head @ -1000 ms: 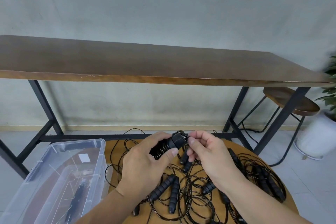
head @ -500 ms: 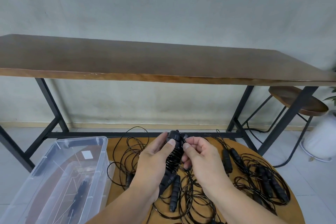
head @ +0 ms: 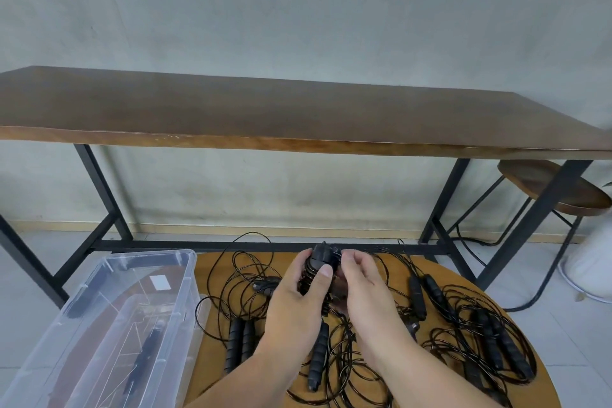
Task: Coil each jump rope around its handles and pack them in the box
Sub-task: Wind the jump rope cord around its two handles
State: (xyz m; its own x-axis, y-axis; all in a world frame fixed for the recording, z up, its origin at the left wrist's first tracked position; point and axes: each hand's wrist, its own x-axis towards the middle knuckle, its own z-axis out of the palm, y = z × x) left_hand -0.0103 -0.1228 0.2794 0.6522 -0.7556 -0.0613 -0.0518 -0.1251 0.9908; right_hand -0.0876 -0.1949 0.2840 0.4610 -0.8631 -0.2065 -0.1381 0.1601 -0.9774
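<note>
My left hand (head: 298,305) grips a black jump rope bundle (head: 323,258), its cord coiled around the paired handles, held upright above the round wooden table (head: 440,275). My right hand (head: 364,288) pinches the bundle near its top from the right side. Several more black jump ropes (head: 480,334) lie loose and tangled on the table, with handles (head: 238,344) under my forearms. A clear plastic box (head: 139,308) stands at the table's left, with one dark jump rope (head: 142,358) lying in it.
A long wooden bench table (head: 298,116) on black metal legs stands behind, against the wall. A round wooden stool (head: 556,189) is at the right, with a white pot (head: 592,262) beyond it. A black cable runs along the floor.
The bundle has turned from slanted to upright in my hands. My view has tilted down and shifted slightly, and the hands stay close together on the bundle.
</note>
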